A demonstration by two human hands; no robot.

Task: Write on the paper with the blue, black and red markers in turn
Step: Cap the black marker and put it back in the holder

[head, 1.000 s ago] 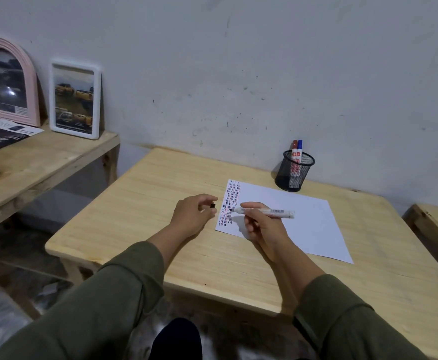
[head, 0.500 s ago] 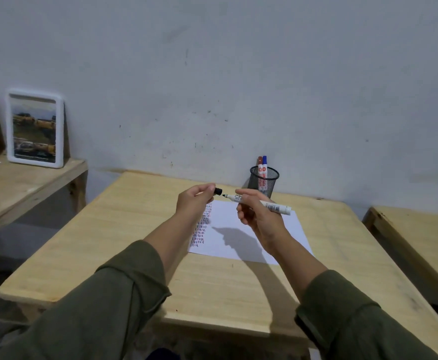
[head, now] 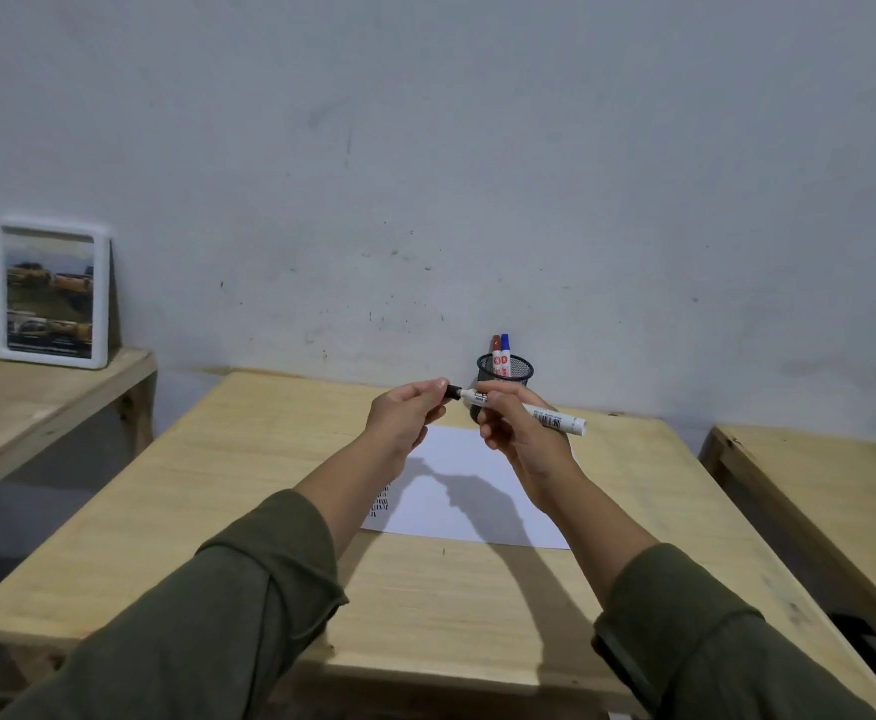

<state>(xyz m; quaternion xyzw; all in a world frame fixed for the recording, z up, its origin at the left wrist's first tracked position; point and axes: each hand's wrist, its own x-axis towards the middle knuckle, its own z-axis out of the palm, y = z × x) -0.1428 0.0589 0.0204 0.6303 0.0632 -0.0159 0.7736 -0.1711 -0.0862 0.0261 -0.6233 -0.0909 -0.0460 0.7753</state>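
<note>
Both hands are raised above the white paper [head: 477,491], which lies on the wooden table [head: 269,511] with rows of small marks along its left edge. My right hand [head: 521,433] grips the white barrel of the black marker [head: 555,419], held nearly level. My left hand [head: 407,415] pinches the marker's black cap [head: 453,391], which sits at the marker's tip end; the two meet. The red marker [head: 496,350] and the blue marker [head: 505,349] stand upright in the black mesh cup [head: 516,371] by the wall.
A white framed photo [head: 51,293] leans against the wall on a lower wooden bench [head: 35,402] at the left. Another wooden table [head: 815,480] stands to the right, across a narrow gap. The grey wall runs close behind the mesh cup.
Both hands rose off the paper, and the view tilted up. The left hand's cap and the right hand's marker tip came together; half a second ago a small gap separated them.
</note>
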